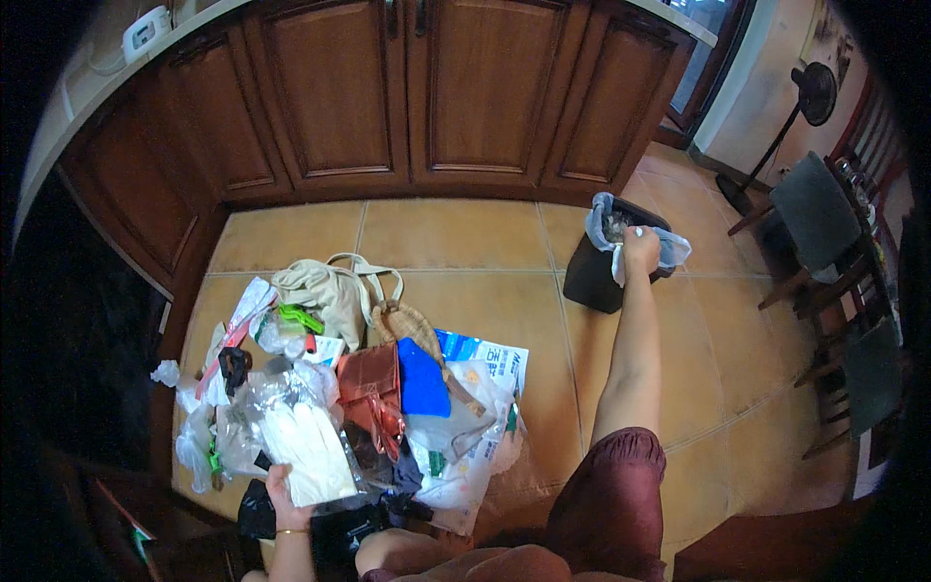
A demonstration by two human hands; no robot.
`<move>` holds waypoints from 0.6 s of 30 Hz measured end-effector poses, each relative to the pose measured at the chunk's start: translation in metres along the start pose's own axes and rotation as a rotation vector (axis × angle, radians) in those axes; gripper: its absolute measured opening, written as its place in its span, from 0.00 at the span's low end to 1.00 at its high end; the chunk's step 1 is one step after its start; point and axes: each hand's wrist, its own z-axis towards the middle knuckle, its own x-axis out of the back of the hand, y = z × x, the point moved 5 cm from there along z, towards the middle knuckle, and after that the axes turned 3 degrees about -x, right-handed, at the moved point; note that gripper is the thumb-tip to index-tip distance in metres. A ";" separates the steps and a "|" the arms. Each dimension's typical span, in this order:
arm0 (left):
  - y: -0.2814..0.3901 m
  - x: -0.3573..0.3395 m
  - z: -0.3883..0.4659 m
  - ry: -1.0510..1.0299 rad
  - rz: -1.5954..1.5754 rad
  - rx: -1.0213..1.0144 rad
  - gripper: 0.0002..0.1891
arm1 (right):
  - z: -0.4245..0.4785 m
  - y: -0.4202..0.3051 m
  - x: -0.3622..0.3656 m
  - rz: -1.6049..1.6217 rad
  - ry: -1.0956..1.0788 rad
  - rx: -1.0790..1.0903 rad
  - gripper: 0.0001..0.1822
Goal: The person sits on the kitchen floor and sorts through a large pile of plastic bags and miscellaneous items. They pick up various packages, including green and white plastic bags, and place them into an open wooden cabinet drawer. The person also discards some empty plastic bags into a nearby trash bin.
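Observation:
At the lower left my left hand (pixel 285 498) grips the near edge of a clear plastic packet holding white gloves (pixel 309 451). My right hand (pixel 640 251) is stretched out over a black bin (pixel 593 273) with a pale plastic liner (pixel 676 247); its fingers are closed at the bin's mouth with a small whitish thing, too small to name. A pile on the floor holds a cream cloth bag (pixel 327 291), a woven fan (pixel 404 320), a reddish-brown pouch (pixel 369 378), a blue flat piece (pixel 423 378), a bright green plastic item (pixel 300 318) and several plastic bags (pixel 193 447).
Brown wooden cabinets (pixel 494 94) close off the far side of the tiled floor (pixel 451 233). To the right stand a black pedestal fan (pixel 813 94) and grey-backed chairs (pixel 818 200). A dark wooden edge (pixel 771 545) juts in at the lower right.

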 end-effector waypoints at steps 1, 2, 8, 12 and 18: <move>-0.004 0.001 0.002 0.007 -0.020 0.023 0.34 | 0.001 -0.001 -0.004 -0.036 0.015 -0.006 0.14; -0.007 0.003 0.003 0.015 -0.039 0.045 0.34 | 0.002 -0.001 -0.010 -0.071 0.029 -0.012 0.14; -0.018 -0.008 0.008 0.044 -0.040 0.053 0.34 | 0.005 0.008 -0.046 -0.182 0.025 0.178 0.11; -0.022 -0.013 0.013 0.041 -0.072 0.089 0.34 | 0.008 0.012 -0.062 -0.296 0.021 0.378 0.09; -0.022 -0.005 0.006 0.053 -0.080 0.126 0.34 | -0.018 -0.006 -0.064 -0.488 -0.096 0.547 0.10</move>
